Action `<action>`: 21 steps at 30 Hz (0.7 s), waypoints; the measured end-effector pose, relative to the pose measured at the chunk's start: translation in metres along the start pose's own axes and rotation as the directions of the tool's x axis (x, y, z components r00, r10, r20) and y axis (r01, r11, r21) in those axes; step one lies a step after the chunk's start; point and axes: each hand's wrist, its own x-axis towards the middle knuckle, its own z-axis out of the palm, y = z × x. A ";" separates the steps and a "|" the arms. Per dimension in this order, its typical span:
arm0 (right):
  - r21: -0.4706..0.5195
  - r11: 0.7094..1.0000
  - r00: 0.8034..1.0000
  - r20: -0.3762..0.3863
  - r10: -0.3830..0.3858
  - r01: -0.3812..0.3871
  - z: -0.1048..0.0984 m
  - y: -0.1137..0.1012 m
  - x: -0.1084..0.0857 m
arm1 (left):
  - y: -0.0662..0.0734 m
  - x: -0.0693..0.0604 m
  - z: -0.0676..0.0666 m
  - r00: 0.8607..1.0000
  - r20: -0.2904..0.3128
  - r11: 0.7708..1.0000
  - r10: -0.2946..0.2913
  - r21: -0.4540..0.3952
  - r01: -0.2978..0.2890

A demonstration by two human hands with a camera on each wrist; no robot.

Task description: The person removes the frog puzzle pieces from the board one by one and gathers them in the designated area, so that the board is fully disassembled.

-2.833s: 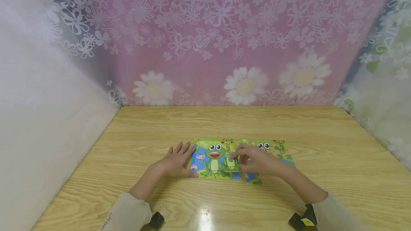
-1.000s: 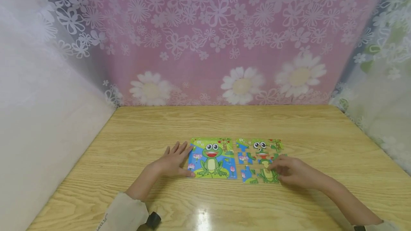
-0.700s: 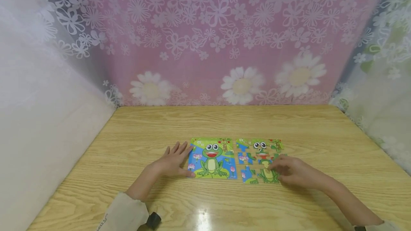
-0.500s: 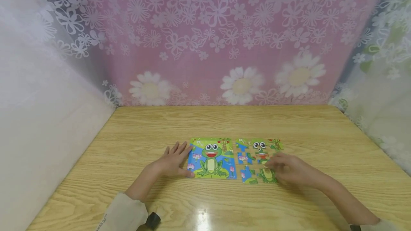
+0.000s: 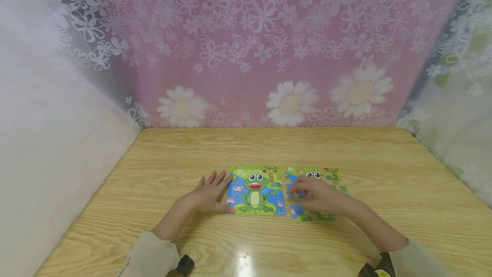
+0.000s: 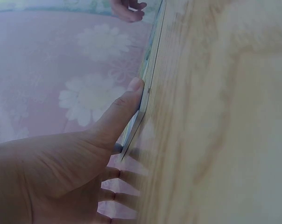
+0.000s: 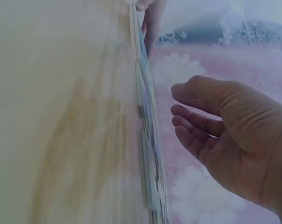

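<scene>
A square frog picture [image 5: 255, 192], with a smiling green frog on blue and green, lies on the table. My left hand [image 5: 209, 198] rests at its left edge with fingers spread, and the thumb [image 6: 127, 100] touches the edge in the left wrist view. Just right of the picture lie several loose jigsaw pieces [image 5: 333, 175] of a matching frog. Above them hovers my right hand [image 5: 324, 195], covering part of the frog's face and body. In the right wrist view, the fingers [image 7: 192, 135] are loosely bent, apart from the pieces, with nothing between them.
The wooden table [image 5: 246, 148] runs back to a pink flowered cloth [image 5: 238, 54]. White cloth [image 5: 69, 110] hangs on the left side, and a flowered curtain [image 5: 465, 110] on the right. Dark wrist devices [image 5: 186, 265] sit at both cuffs.
My right hand earlier held a frog-body piece over the left picture, then set it among the loose pieces. Now it has lifted off and moved left over them. The left hand stays.
</scene>
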 end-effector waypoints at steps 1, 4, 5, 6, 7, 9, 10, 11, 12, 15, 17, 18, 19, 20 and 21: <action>-0.012 1.000 1.000 0.006 -0.009 0.009 0.002 0.000 0.004 | 0.000 0.000 0.000 1.000 0.000 1.000 0.001 -0.004 -0.001; -0.023 0.999 0.999 0.024 -0.025 0.026 0.006 -0.004 0.014 | 0.001 0.000 0.001 1.000 0.002 1.000 0.005 -0.008 -0.005; -0.022 0.999 0.999 0.029 -0.030 0.031 0.008 -0.006 0.017 | 0.001 0.000 0.001 1.000 0.002 1.000 0.006 -0.009 -0.006; -0.020 1.000 0.999 0.037 -0.023 0.024 0.009 -0.007 0.020 | 0.001 0.001 0.001 1.000 0.002 1.000 0.007 -0.007 -0.007; -0.013 1.000 0.999 0.048 -0.018 0.019 0.010 -0.008 0.023 | 0.000 0.001 0.002 1.000 0.001 1.000 0.008 -0.008 -0.008; -0.004 1.000 0.998 0.069 0.005 -0.004 0.013 -0.009 0.027 | 0.000 0.002 0.002 1.000 0.000 1.000 0.007 -0.005 -0.007; -0.002 1.000 0.997 0.079 0.018 -0.018 0.015 -0.009 0.028 | -0.001 0.003 0.003 1.000 -0.001 1.000 0.006 -0.005 -0.006; 0.000 1.000 0.996 0.089 0.030 -0.030 0.016 -0.009 0.030 | -0.001 0.003 0.003 1.000 -0.003 1.000 0.006 -0.004 -0.006; -0.010 0.999 0.995 0.093 0.038 -0.037 0.017 -0.009 0.031 | -0.002 0.004 0.003 1.000 -0.004 1.000 0.005 -0.005 -0.005; -0.035 0.998 0.994 0.100 0.054 -0.051 0.019 -0.010 0.033 | -0.003 0.004 0.003 1.000 -0.006 1.000 0.004 -0.007 -0.004; -0.060 0.997 0.993 0.100 0.057 -0.051 0.020 -0.011 0.034 | -0.004 0.004 0.004 1.000 -0.005 1.000 0.003 -0.007 -0.003; -0.074 0.996 0.994 0.098 0.056 -0.049 0.021 -0.011 0.034 | -0.004 0.004 0.004 1.000 -0.003 1.000 0.000 -0.005 0.000; -0.082 0.995 0.993 0.100 0.056 -0.048 0.021 -0.011 0.035 | -0.005 0.004 0.004 1.000 -0.003 1.000 0.000 -0.003 0.000; -0.087 0.995 0.993 0.101 0.055 -0.046 0.022 -0.011 0.035 | -0.005 0.003 0.004 1.000 -0.002 1.000 -0.002 0.001 0.002; -0.095 0.995 0.993 0.102 0.052 -0.042 0.022 -0.012 0.035 | -0.005 0.003 0.004 1.000 -0.002 1.000 -0.002 -0.001 0.002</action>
